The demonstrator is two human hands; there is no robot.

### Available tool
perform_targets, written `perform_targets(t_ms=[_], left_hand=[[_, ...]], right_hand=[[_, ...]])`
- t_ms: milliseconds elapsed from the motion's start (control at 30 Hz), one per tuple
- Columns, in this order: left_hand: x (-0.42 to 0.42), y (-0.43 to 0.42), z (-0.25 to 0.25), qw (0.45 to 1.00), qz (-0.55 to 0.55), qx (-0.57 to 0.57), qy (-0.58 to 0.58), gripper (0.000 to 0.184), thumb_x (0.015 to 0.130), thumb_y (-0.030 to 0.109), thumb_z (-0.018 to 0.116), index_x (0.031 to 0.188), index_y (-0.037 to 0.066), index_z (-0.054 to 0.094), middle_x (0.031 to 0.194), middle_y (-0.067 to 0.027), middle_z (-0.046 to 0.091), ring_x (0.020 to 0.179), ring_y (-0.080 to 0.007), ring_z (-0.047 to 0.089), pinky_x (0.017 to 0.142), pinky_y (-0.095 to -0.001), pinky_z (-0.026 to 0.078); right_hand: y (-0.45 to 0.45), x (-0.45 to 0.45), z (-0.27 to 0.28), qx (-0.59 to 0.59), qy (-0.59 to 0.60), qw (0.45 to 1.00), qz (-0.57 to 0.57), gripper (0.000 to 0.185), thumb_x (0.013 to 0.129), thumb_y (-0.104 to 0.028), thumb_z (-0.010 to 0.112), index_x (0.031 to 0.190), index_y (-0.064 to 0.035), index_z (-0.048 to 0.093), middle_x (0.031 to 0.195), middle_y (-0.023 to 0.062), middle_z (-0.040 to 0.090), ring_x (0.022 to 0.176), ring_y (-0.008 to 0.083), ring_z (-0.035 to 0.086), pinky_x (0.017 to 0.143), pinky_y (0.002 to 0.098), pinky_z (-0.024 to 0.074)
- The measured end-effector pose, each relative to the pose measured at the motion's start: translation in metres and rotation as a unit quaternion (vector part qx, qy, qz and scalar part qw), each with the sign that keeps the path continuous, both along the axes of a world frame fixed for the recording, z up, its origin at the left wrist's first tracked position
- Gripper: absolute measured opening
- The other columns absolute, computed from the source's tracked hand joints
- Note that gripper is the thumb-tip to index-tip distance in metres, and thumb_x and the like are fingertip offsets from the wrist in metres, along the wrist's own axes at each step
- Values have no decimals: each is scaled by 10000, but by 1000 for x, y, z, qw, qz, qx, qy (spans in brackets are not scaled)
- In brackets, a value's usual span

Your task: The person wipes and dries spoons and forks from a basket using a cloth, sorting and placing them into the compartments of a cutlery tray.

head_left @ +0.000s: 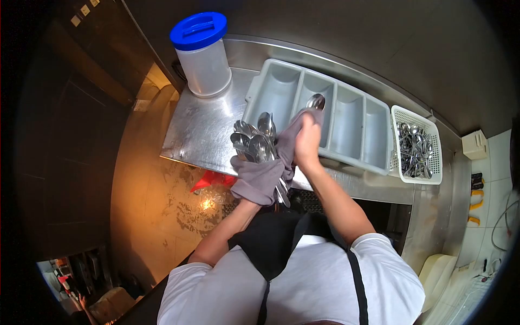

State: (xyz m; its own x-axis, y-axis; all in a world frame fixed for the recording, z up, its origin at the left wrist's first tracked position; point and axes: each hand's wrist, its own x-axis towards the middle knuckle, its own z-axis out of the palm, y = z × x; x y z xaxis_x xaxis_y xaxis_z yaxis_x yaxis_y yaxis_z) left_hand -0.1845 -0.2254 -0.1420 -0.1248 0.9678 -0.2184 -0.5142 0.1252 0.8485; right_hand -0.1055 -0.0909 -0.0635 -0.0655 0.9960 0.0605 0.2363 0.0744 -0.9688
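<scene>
A bunch of metal spoons [259, 145] stands bowls-up in my left hand [252, 181], which is closed round their handles through a grey-purple cloth [257, 181]. Their handle ends poke out below, near my apron. Part of the same cloth reaches up to my right hand [309, 140], whose fingers are wrapped over it and a single spoon [316, 101]. Only that spoon's bowl shows above the cloth. Just beyond both hands lies a grey cutlery tray [331, 76] with several long compartments. My right hand is over its near edge.
On the steel counter [197, 130], a clear container with a blue lid [199, 31] stands left of the tray. A white perforated basket [437, 135] full of cutlery sits to the right. Something red [211, 180] shows below the counter's front edge. Behind rises a dark wall.
</scene>
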Motion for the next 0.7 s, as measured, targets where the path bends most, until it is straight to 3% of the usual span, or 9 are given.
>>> perform_targets(t_ms=[33,67,133,200,300,400,500,533,700], left_hand=[[-4,1,-1,998,18,-8,67,168,903,144,622,969,-9,598,895,-56,610,823,-130,607,678,-244,495],[-10,2,-3,990,37,-13,133,191,900,143,625,995,-21,601,923,-66,617,840,-136,612,695,-249,502],[-21,6,6,962,74,-23,262,243,894,143,632,1047,-44,605,979,-85,632,873,-149,623,730,-257,516],[-20,2,44,974,83,-88,190,304,863,112,662,1098,-72,603,1064,-121,634,918,-160,633,757,-256,529],[-27,3,58,990,85,-51,99,288,863,101,657,1085,-75,606,1051,-121,635,910,-159,633,752,-257,527],[-39,5,53,998,53,21,8,273,862,91,652,1072,-78,609,1038,-121,636,901,-159,633,746,-259,526],[-38,8,52,998,38,35,-19,258,862,80,647,1060,-82,613,1026,-121,638,892,-158,634,740,-260,524],[-36,9,52,998,36,36,-22,253,861,76,646,1056,-83,614,1021,-121,638,889,-158,634,739,-260,523],[-24,8,46,998,38,30,-26,228,861,58,637,1034,-88,619,1000,-122,640,875,-157,634,729,-262,520]], right_hand=[[-9,2,-38,285,-174,941,50,279,942,-195,423,860,4,599,812,96,622,736,222,583,721,317,479],[-24,-1,-43,176,-59,979,79,268,939,-189,432,917,14,605,879,115,632,782,238,605,739,331,491],[-23,-1,-39,-91,129,976,152,285,942,-204,448,1016,27,598,991,143,638,853,254,633,766,368,511],[-8,1,-8,-346,310,865,187,370,972,-302,457,1099,29,561,1050,152,636,893,238,639,812,402,526],[-2,14,14,-401,373,800,245,423,990,-361,441,1105,29,556,1039,152,649,931,262,649,849,388,521],[-10,22,0,-325,379,823,271,341,970,-286,518,1127,15,540,1053,127,637,961,236,632,875,363,499],[-22,16,0,-126,226,922,287,285,915,-189,617,1108,3,535,1019,86,624,980,188,601,885,314,470],[-15,19,-9,-127,227,902,344,288,851,-87,666,1092,1,535,991,59,609,979,149,570,856,281,453],[8,24,-7,-17,114,974,194,186,817,-29,609,999,-4,576,900,34,623,861,137,586,772,286,464]])
